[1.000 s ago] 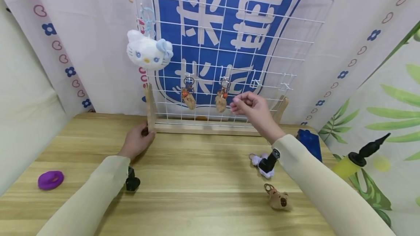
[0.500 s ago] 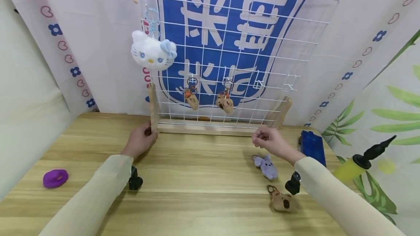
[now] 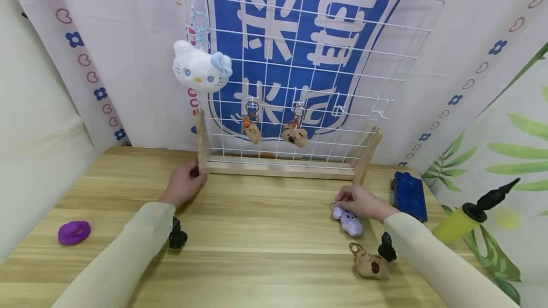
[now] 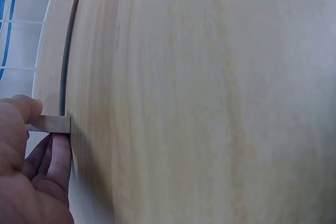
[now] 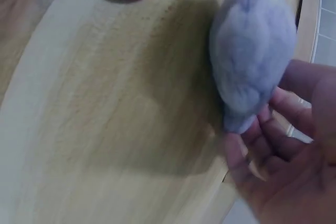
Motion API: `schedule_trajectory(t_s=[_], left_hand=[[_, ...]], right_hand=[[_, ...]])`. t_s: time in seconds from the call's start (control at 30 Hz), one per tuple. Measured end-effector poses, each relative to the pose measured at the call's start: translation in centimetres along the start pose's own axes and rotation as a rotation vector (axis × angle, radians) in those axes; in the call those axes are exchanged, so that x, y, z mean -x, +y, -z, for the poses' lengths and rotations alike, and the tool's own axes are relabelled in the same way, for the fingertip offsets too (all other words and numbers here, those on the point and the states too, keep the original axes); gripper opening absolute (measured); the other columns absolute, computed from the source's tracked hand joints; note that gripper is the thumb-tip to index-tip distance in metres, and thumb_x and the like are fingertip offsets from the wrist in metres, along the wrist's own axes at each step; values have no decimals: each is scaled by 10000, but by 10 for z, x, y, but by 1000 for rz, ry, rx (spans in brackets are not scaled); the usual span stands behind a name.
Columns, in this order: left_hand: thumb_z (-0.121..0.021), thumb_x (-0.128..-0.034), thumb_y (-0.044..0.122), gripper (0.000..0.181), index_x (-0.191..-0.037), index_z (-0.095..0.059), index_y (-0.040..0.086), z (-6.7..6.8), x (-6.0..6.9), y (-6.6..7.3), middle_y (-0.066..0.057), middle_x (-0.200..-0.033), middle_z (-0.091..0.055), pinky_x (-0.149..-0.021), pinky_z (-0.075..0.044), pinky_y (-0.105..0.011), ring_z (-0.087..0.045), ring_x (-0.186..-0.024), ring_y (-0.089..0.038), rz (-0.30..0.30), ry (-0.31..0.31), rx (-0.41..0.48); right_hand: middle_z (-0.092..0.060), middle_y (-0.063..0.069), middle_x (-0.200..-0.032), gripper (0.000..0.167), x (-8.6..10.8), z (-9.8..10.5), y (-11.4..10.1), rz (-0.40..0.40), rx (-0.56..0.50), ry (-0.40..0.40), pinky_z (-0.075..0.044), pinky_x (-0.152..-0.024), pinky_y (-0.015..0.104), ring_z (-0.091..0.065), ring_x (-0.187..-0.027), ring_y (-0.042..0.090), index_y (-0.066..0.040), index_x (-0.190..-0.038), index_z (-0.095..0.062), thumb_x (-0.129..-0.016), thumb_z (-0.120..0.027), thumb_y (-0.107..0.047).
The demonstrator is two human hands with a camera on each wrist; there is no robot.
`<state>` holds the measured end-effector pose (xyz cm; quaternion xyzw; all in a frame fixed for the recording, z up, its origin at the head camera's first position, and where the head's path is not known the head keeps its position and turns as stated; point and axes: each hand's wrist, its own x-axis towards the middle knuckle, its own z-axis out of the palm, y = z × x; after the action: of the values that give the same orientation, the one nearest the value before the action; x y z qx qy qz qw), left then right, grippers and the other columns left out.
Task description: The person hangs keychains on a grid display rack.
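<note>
The lilac plush charm (image 3: pixel 351 224) is pinched at one end by the right hand (image 3: pixel 361 201), on the right of the worktop (image 3: pixel 257 270), nearer than the wire rack (image 3: pixel 278 169); whether it is lifted cannot be told. The rack's left wooden foot (image 3: pixel 201 141) is gripped between thumb and fingers by the left hand (image 3: pixel 185 184). With so slight a pinch on soft plush, the charm could be dropped or twisted. The brown charm (image 3: pixel 370 266), lying just nearer, might be brushed by the right wrist. If the foot were pulled, the rack could be shifted and the hung charms set swinging.

Large white Chinese-style characters, one resembling 米, are printed on the blue panel (image 3: pixel 308 27), partly cut off. Red lettering behind the white cat plush (image 3: pixel 201 68) cannot be read. No brand name is legible.
</note>
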<state>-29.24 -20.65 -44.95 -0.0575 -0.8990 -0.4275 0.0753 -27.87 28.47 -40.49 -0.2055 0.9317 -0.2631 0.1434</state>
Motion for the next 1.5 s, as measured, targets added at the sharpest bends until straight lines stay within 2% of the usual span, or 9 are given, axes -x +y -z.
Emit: schedule_trajectory(t_s=[0.2, 0.43, 0.63, 0.8, 0.97, 1.27, 1.5], left_hand=[[-586, -1046, 109, 458, -1417, -513, -149, 0, 1, 1, -373, -1301, -642, -964, -567, -552, -654, -1162, -458, 0, 5, 8], [-584, -1040, 101, 456, -1408, -517, -160, 0, 2, 3, -372, -1276, -652, -946, -566, -531, -658, -1140, -454, -2, 9, -2], [-580, -1043, 106, 468, -1420, -506, -160, 0, 2, 3, -373, -1287, -646, -950, -565, -530, -655, -1145, -450, 6, 5, -2], [-583, -1042, 104, 456, -1412, -519, -154, 0, 1, 2, -367, -1276, -654, -934, -569, -515, -661, -1128, -440, 2, 6, -1], [-580, -1045, 108, 452, -1408, -520, -154, 0, 0, 0, -365, -1275, -655, -939, -567, -517, -660, -1133, -442, -1, 4, 0], [-579, -1045, 117, 440, -1394, -532, -147, -1, -1, 1, -359, -1272, -658, -926, -563, -499, -661, -1121, -427, 4, 2, 1], [-581, -1044, 115, 441, -1391, -529, -151, -1, 1, 2, -370, -1276, -653, -939, -559, -530, -655, -1132, -443, 9, 7, -9]], right_hand=[[-682, 100, -880, 136, 0, -4, -6, -46, -17, -59, -491, -661, 244, -581, -757, 118, 22, -997, -665, -986, -709, -106], [-676, 60, -816, 131, 1, -7, -6, -24, 0, -81, -449, -614, 229, -524, -679, 82, -5, -915, -699, -1014, -659, -81], [-694, 77, -902, 104, 1, -6, 0, 6, 7, -50, -476, -643, 247, -572, -747, 105, -14, -979, -676, -1034, -624, -86], [-737, 90, -926, 105, -1, -4, 8, 14, -55, -19, -509, -675, 229, -620, -783, 92, 12, -1023, -699, -1018, -650, -80], [-767, 105, -927, 175, 2, -1, 9, -38, -137, -18, -504, -684, 228, -635, -797, 101, 51, -1111, -719, -1001, -666, -74], [-766, 88, -980, 191, 5, -5, 9, -161, -248, 20, -496, -744, 261, -623, -869, 130, 6, -1024, -721, -1050, -598, -137], [-779, 137, -1045, 169, 8, -5, 10, -153, -293, 52, -525, -821, 267, -663, -940, 130, 30, -1054, -688, -1053, -593, -110]])
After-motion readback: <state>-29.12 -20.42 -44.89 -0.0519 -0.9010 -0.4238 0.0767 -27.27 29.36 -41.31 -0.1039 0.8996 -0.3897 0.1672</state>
